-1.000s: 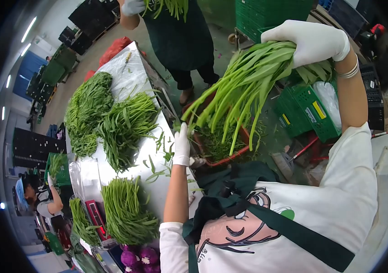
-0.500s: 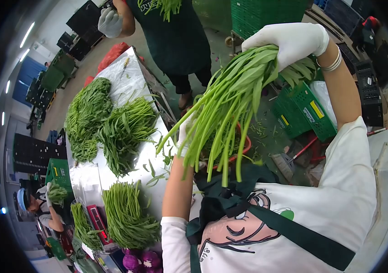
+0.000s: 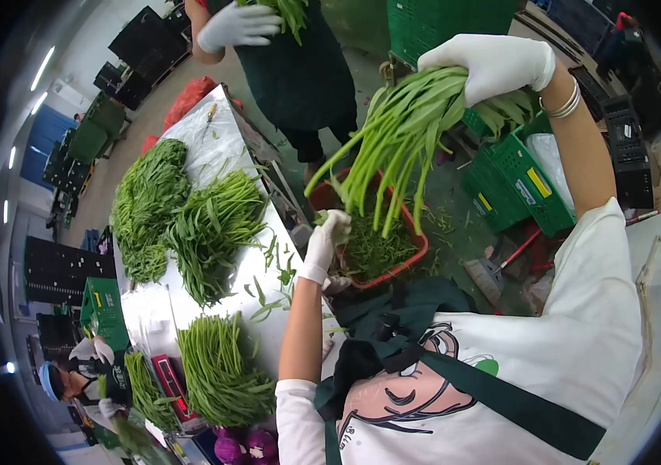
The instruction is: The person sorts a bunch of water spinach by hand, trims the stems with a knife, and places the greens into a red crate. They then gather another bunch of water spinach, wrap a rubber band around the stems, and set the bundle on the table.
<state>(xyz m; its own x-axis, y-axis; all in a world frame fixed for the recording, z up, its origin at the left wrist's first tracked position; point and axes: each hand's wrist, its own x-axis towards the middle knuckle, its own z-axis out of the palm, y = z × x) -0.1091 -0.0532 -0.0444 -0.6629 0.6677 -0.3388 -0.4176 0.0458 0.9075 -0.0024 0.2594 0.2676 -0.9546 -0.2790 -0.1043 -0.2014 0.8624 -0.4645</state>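
A bunch of long-stemmed leafy greens [image 3: 408, 136], looking like water spinach, hangs from my right hand [image 3: 497, 66]. That gloved hand is closed round the leafy end, and the stems point down and left. My left hand [image 3: 326, 244], also gloved, has its fingers curled together between the table edge and the orange bin. A small green scrap [image 3: 320, 218] shows at its fingertips; the rest of its grip is hidden. Below the hanging stems stands the orange bin [image 3: 422, 252] with green trimmings [image 3: 377, 246] inside.
Heaps of greens [image 3: 148, 209] and a stacked bunch [image 3: 222, 372] lie on the metal table [image 3: 268, 267]. Purple cabbages [image 3: 260, 446] sit at its near end, beside a red display [image 3: 171, 384]. Green crates [image 3: 528, 182] and a broom [image 3: 485, 279] are at right. A co-worker [image 3: 291, 77] stands ahead.
My left hand has come out from behind the stems and moved down. The bunch in my right hand has lifted slightly, uncovering the orange bin. The co-worker's gloved hand has moved right.
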